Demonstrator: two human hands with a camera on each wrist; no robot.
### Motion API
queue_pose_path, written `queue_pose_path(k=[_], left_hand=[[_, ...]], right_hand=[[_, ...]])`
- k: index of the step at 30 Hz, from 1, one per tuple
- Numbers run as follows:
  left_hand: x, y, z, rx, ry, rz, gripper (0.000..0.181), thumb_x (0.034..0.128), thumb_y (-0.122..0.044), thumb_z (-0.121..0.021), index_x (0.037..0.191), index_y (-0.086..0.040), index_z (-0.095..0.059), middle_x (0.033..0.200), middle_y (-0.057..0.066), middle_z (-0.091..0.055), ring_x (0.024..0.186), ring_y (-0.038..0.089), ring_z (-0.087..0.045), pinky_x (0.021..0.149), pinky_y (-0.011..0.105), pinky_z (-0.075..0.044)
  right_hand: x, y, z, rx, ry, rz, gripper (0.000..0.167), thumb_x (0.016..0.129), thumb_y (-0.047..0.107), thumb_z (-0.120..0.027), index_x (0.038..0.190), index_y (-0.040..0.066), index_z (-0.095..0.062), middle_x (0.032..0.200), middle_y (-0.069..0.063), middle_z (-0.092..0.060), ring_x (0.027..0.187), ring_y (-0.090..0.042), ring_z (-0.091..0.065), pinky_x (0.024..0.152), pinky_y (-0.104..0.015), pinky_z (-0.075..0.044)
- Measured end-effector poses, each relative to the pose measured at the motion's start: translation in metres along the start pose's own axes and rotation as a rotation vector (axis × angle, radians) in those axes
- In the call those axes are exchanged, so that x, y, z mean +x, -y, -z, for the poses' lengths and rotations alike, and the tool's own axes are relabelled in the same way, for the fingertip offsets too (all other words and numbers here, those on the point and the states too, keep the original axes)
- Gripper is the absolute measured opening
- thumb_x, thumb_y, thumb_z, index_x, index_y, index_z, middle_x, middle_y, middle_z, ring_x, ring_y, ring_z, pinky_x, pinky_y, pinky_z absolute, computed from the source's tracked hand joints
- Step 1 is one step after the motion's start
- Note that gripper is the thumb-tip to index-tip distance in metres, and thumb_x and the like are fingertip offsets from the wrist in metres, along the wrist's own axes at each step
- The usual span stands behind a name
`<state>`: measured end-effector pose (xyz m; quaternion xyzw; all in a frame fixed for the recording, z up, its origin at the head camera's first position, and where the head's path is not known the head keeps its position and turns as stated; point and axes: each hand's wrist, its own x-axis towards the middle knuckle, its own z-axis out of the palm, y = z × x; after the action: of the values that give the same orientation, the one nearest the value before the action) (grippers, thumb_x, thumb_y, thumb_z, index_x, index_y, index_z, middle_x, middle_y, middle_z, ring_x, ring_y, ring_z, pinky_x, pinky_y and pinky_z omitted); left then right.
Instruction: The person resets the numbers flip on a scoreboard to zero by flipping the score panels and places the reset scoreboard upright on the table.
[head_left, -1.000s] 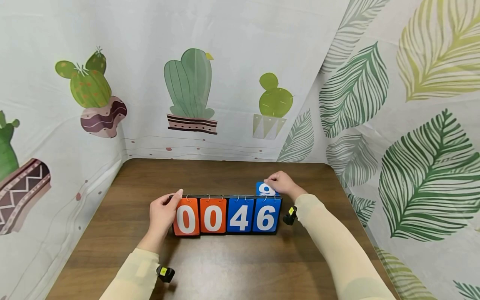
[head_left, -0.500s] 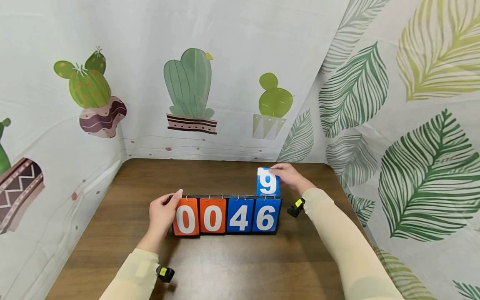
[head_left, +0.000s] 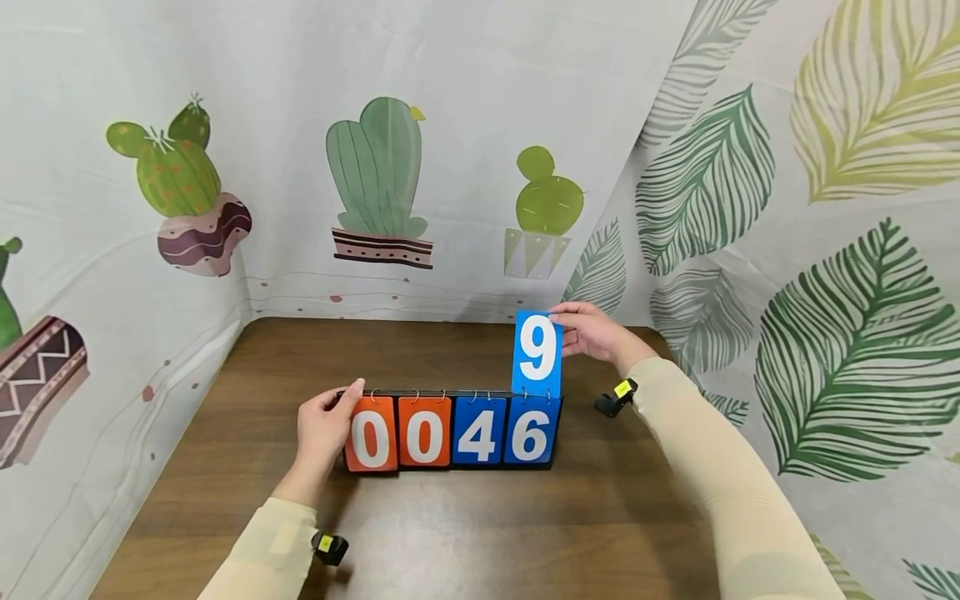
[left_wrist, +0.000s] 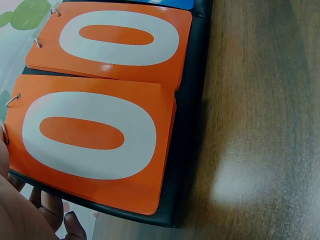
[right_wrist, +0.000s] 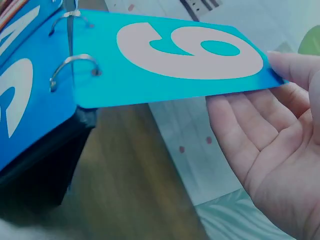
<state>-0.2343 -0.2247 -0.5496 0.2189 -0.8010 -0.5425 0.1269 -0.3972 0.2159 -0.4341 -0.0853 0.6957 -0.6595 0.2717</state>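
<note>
A black flip scoreboard (head_left: 453,468) stands on the table, its front cards reading 0, 0, 4, 6. The two left cards are orange and the two right ones blue. My left hand (head_left: 322,429) grips the board's upper left corner, thumb at the front and fingers behind in the left wrist view. With thumb and fingers, my right hand (head_left: 596,335) pinches the free corner of a blue number card (head_left: 537,354) showing 9. That card stands up above the rightmost stack, still on its metal rings (right_wrist: 75,62).
The brown wooden table (head_left: 450,533) reaches back to a hanging cloth (head_left: 465,50) printed with cacti. Another cloth with leaf prints (head_left: 862,350) hangs along the right side.
My right hand has moved up and a little to the right, lifting the 9 card from behind the board until its whole digit shows. The left hand has stayed in place.
</note>
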Motion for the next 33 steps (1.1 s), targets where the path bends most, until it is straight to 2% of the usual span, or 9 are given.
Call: queue_pose_path(k=[9,15,18,21,25,30,33], left_hand=[[0.000,-0.001,0.002,0.004,-0.001,-0.001,0.066,0.0849,-0.073,-0.068,0.109,-0.013,-0.080,0.108,0.013,-0.074,0.095,0.021,-0.062,0.073,0.021,-0.050],[-0.001,-0.002,0.001,0.000,0.000,0.002,0.066,0.0843,-0.073,-0.068,0.109,-0.013,-0.080,0.109,0.013,-0.074,0.095,0.021,-0.063,0.074,0.021,-0.050],[-0.002,-0.002,0.001,0.001,-0.002,0.004,0.066,0.0842,-0.073,-0.068,0.110,-0.013,-0.080,0.109,0.012,-0.074,0.097,0.021,-0.063,0.074,0.020,-0.049],[-0.002,-0.003,0.001,0.000,0.001,0.010,0.067,0.0842,-0.073,-0.068,0.111,-0.013,-0.079,0.111,0.013,-0.074,0.099,0.022,-0.062,0.075,0.020,-0.048],[-0.003,-0.004,0.002,0.000,0.002,0.019,0.068,0.0836,-0.074,-0.068,0.112,-0.013,-0.079,0.113,0.013,-0.074,0.101,0.022,-0.062,0.076,0.020,-0.048],[-0.003,-0.005,0.002,-0.004,0.004,0.023,0.070,0.0829,-0.076,-0.067,0.113,-0.014,-0.079,0.114,0.012,-0.074,0.102,0.022,-0.062,0.076,0.021,-0.049],[-0.004,-0.005,0.001,-0.003,0.006,0.022,0.069,0.0831,-0.075,-0.067,0.112,-0.014,-0.079,0.113,0.013,-0.074,0.101,0.022,-0.063,0.075,0.021,-0.049]], right_hand=[[-0.028,0.025,-0.002,-0.032,0.186,0.096,0.026,0.106,0.008,-0.053,0.111,0.019,-0.076,0.097,-0.005,-0.079,0.080,-0.020,-0.076,0.079,-0.044,-0.063],[-0.043,0.031,-0.008,-0.138,0.295,0.182,0.033,0.106,0.002,-0.051,0.116,0.017,-0.078,0.105,-0.003,-0.078,0.088,-0.020,-0.076,0.086,-0.044,-0.062],[-0.052,0.033,-0.013,-0.213,0.312,0.225,0.030,0.104,0.001,-0.054,0.117,0.014,-0.077,0.105,-0.002,-0.078,0.091,-0.019,-0.076,0.088,-0.042,-0.062],[-0.063,0.034,-0.019,-0.289,0.318,0.262,0.024,0.103,0.002,-0.057,0.118,0.004,-0.075,0.105,-0.002,-0.078,0.094,-0.021,-0.076,0.091,-0.043,-0.061],[-0.077,0.032,-0.025,-0.426,0.334,0.346,0.023,0.101,0.003,-0.060,0.119,-0.006,-0.071,0.106,-0.012,-0.078,0.096,-0.028,-0.074,0.092,-0.042,-0.060],[-0.092,0.025,-0.031,-0.559,0.377,0.489,0.021,0.098,-0.001,-0.061,0.115,-0.003,-0.074,0.111,-0.025,-0.074,0.100,-0.033,-0.072,0.090,-0.036,-0.060],[-0.100,0.018,-0.037,-0.583,0.407,0.543,0.019,0.096,-0.005,-0.062,0.110,-0.002,-0.074,0.115,-0.025,-0.074,0.106,-0.031,-0.073,0.089,-0.035,-0.061]])
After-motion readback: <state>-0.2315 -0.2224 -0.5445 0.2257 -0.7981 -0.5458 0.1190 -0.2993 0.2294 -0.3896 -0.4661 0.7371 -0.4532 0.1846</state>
